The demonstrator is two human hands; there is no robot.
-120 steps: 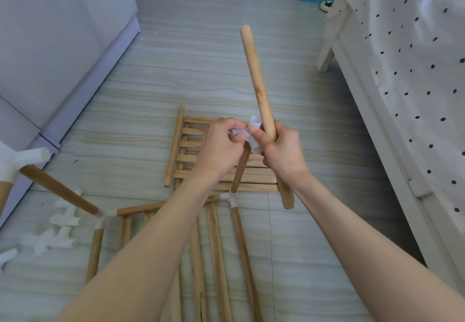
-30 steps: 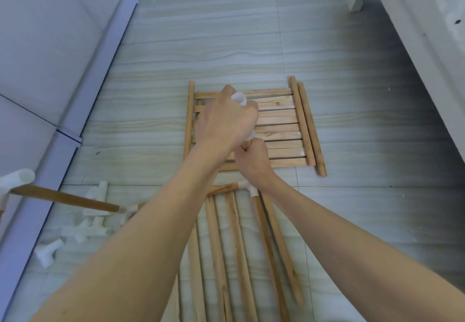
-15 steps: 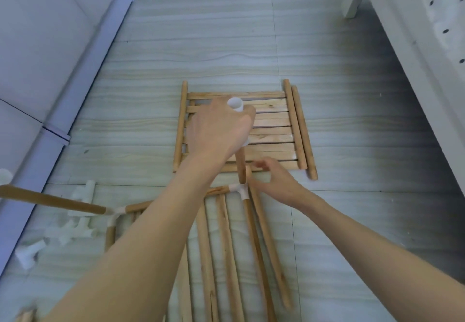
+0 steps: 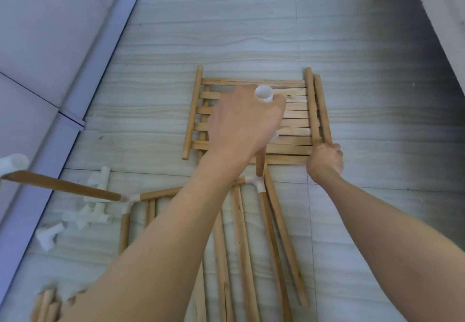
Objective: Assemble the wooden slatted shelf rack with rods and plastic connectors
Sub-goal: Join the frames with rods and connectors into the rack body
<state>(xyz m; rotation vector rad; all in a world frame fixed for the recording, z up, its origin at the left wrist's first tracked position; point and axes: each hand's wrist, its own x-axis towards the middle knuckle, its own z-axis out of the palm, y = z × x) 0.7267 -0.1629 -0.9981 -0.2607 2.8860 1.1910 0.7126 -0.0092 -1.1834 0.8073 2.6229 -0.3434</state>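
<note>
My left hand grips a white plastic connector on top of a short upright rod. That rod stands in a white corner connector of the partly built frame on the floor. My right hand holds the near end of a loose wooden rod lying along the right edge of a flat slatted panel. A second corner connector at the left carries a rod rising toward the camera.
Several spare white connectors lie on the floor at the left, next to a grey sofa. Loose rod ends show at the bottom left. A white bed frame runs along the right.
My right hand let go of the upright rod, moved right and took hold of the loose rod beside the slatted panel. My left hand stayed on the top connector.
</note>
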